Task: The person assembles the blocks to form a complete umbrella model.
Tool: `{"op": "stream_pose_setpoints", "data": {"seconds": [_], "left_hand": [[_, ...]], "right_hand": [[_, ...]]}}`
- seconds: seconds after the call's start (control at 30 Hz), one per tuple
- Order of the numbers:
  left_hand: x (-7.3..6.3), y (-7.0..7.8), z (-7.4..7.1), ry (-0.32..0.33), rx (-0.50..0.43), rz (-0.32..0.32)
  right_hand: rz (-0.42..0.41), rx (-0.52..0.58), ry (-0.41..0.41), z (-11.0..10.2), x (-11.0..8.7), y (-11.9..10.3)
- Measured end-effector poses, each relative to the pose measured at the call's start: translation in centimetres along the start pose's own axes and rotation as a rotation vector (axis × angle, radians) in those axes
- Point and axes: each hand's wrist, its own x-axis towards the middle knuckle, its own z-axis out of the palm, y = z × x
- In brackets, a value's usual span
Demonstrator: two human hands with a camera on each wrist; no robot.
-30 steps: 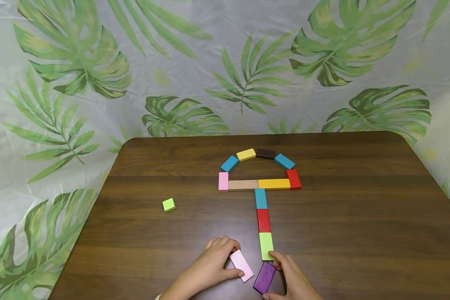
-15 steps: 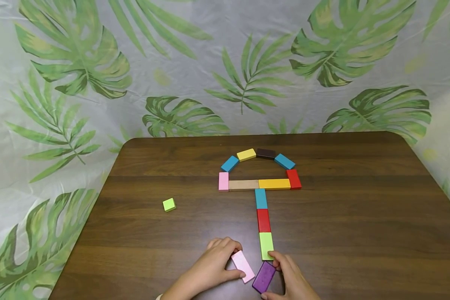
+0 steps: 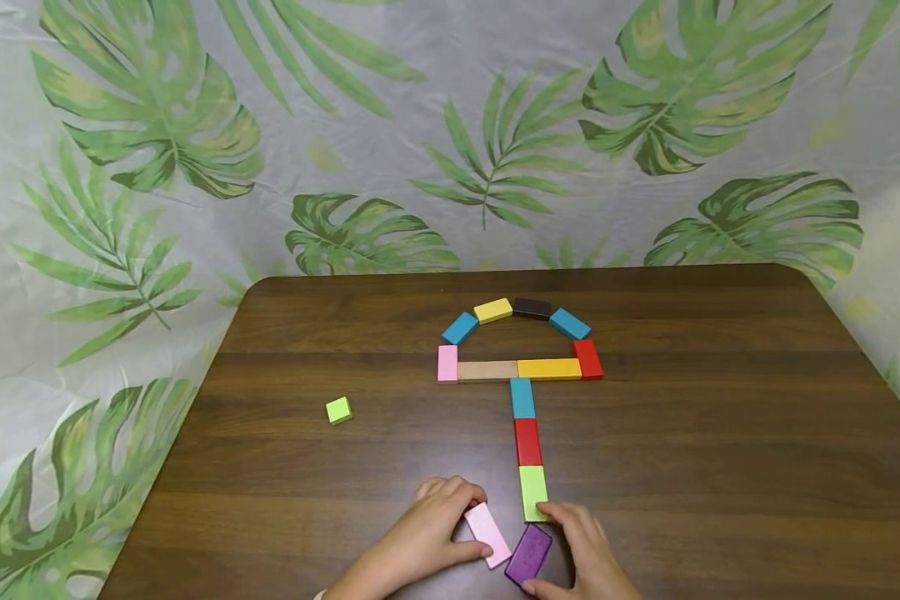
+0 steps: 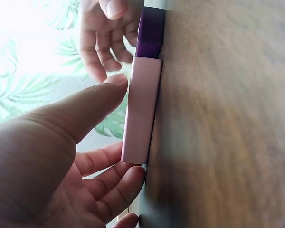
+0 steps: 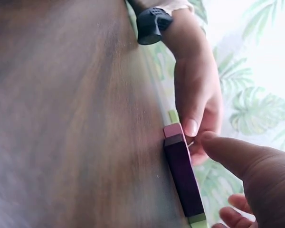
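Note:
In the head view, my left hand (image 3: 437,523) holds a pink wooden block (image 3: 487,537) flat on the table, thumb near one end and fingers at the other. One end of it meets a purple block (image 3: 528,553), as the left wrist view also shows. My right hand (image 3: 588,552) hovers round the purple block with fingers spread. In the right wrist view, a gap shows between its thumb (image 5: 210,137) and the purple block (image 5: 183,178). Its index fingertip overlaps the end of a lime green block (image 3: 532,493) in the head view.
Beyond the lime block, a red block (image 3: 527,442) and a blue block (image 3: 522,398) continue the line. It meets a tan block (image 3: 487,370) and an orange block (image 3: 549,368) under an arch of several blocks. A small lime block (image 3: 338,410) lies left on the table (image 3: 720,467).
The pink block and my left hand have slid slightly right, up to the purple block. My right fingers have come away from the purple block.

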Motion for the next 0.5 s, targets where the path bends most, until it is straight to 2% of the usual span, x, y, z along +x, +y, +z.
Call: {"op": "stream_pose_setpoints", "data": {"seconds": [0.1,0.23,0.3,0.5], "left_hand": [[0.0,0.0,0.0,-0.005,-0.004,-0.011],[0.0,0.0,-0.1,-0.005,-0.006,-0.014],[0.0,-0.1,-0.1,-0.001,-0.01,-0.013],[0.1,-0.6,-0.3,0.03,-0.054,-0.035]], "right_hand": [[0.004,0.011,0.0,-0.2,0.2,0.0],[-0.117,0.033,0.003,-0.3,0.6,0.6],[-0.151,0.024,-0.008,-0.3,0.7,0.8],[-0.121,0.004,-0.052,-0.3,0.7,0.9]]}}
